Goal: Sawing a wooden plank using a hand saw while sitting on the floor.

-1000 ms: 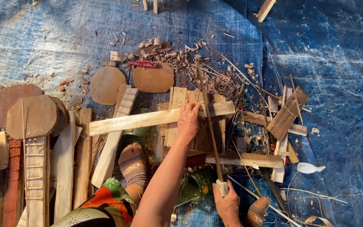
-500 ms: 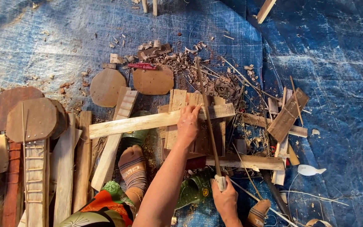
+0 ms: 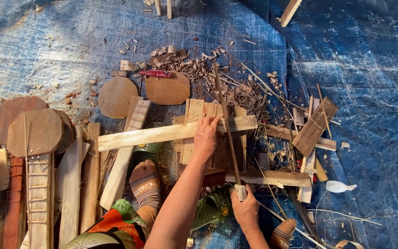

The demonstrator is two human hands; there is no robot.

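Wood first: the pale plank [image 3: 171,133] lies across the slat stack, left hand [image 3: 206,136] flat on it. At five o'clock, right hand [image 3: 245,210] grips a thin saw [image 3: 226,124]; a slip could cut those fingers.

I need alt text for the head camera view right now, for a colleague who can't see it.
Seen from above, a person's left hand presses a long pale wooden plank across a pile of boards, while the right hand grips the handle of a long thin blade laid over it. Wood scraps and shavings litter a blue tarp.
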